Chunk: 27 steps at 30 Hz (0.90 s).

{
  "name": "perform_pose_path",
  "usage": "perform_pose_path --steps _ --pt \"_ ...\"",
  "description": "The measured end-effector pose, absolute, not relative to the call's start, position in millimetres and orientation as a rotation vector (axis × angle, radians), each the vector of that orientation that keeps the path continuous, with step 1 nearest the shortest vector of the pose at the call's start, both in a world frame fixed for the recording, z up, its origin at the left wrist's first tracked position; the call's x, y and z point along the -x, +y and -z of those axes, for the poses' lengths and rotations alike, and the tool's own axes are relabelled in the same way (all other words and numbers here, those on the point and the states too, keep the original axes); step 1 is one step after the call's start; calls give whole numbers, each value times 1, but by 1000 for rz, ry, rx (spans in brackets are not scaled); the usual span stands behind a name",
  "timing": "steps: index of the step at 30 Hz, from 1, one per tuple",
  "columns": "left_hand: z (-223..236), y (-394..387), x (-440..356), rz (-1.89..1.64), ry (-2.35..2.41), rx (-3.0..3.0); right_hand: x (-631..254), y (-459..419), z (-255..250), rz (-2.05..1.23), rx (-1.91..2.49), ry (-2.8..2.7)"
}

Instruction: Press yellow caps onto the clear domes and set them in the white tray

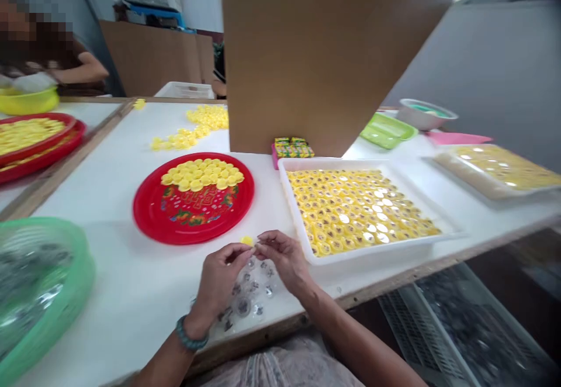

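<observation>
On my desk (114,293) I count three red plates (149,206): one left of centre, two stacked at the left edge. Toward the right corner stand two pale trays (419,201); at the near left corner, one green basin (79,270); near the far right, one lime tray (385,134) and one bowl (421,120). By my fingers (274,238): one yellow disc (246,240), over ten clear discs (243,306).
</observation>
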<state>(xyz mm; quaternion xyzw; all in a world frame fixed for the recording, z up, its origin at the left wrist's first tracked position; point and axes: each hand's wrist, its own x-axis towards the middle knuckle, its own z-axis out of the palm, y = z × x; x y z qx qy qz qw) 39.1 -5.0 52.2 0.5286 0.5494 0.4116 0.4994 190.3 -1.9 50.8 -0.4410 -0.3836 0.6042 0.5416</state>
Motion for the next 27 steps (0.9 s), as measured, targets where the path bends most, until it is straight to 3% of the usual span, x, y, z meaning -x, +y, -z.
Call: perform_pose_path --steps 10,19,27 --pt "-53 0 -46 -1093 1191 -884 -173 0 -50 -1379 969 -828" --pt "-49 7 -23 -843 1149 -1158 -207 -1 -64 -718 1062 -2125" --pt "-27 10 -23 -742 1187 -1342 -202 -3 -44 -672 1264 -2181"
